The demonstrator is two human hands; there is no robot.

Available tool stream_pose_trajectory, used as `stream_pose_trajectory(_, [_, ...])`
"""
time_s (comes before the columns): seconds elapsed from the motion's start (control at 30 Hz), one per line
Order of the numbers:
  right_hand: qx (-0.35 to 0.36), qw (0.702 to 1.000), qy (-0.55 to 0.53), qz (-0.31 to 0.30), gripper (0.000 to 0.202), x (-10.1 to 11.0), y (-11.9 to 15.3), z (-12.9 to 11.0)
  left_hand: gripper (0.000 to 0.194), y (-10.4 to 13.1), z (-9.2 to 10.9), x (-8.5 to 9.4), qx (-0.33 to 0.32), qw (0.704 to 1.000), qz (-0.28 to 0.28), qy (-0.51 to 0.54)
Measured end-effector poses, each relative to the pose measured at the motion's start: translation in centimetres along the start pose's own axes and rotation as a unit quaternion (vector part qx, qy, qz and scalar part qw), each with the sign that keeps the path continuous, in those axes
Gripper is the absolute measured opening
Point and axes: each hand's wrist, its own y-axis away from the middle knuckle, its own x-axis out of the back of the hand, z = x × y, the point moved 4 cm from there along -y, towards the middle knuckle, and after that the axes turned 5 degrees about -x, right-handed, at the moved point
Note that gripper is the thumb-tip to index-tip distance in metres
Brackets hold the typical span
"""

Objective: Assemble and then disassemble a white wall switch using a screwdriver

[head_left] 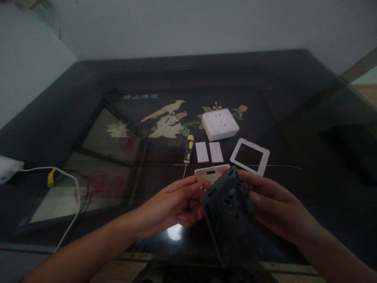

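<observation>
My right hand (272,202) grips a dark grey slotted plastic frame (219,232) by its right side, tilted up above the table's near edge. At the frame's left edge, my left hand (185,200) has its thumb and fingers closed around something small. A brass-coloured bit (203,188) shows at the fingertips, too small to name. Just beyond the hands lies a white shallow plastic piece (206,171), partly hidden by the frame. A yellow-and-black screwdriver (189,149) lies to its left, its shaft pointing toward me. Two white rectangular plates (202,152) lie side by side behind the shallow piece.
A white socket box (220,124) stands farther back on the dark glossy table (282,74). A white open frame (250,156) lies at right. On the left, a white cable (77,188) with a yellow tag (51,177) runs from a white device (8,169).
</observation>
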Motion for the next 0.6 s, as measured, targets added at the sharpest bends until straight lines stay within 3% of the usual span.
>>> stream_pose_trajectory(0.13, [-0.046,0.994,-0.084,0.062,0.032,0.5,0.2,-0.4,0.027,0.1,0.1,-0.5,0.026,0.996,-0.065,0.058])
stream_pose_trajectory(0.3, [-0.058,0.987,-0.137,0.053,0.032,0.3,0.1,-0.4,0.026,0.1,0.2,-0.7,0.023,0.994,-0.092,0.052])
stream_pose_trajectory(0.47, [-0.063,0.986,-0.150,0.043,0.032,-0.1,-0.2,0.1,0.030,0.1,0.0,-0.7,0.036,0.996,-0.072,0.033])
stream_pose_trajectory(0.6, [-0.066,0.987,-0.146,0.015,0.032,-0.9,-0.2,0.6,0.033,0.2,-0.9,0.1,0.049,0.997,-0.029,-0.045])
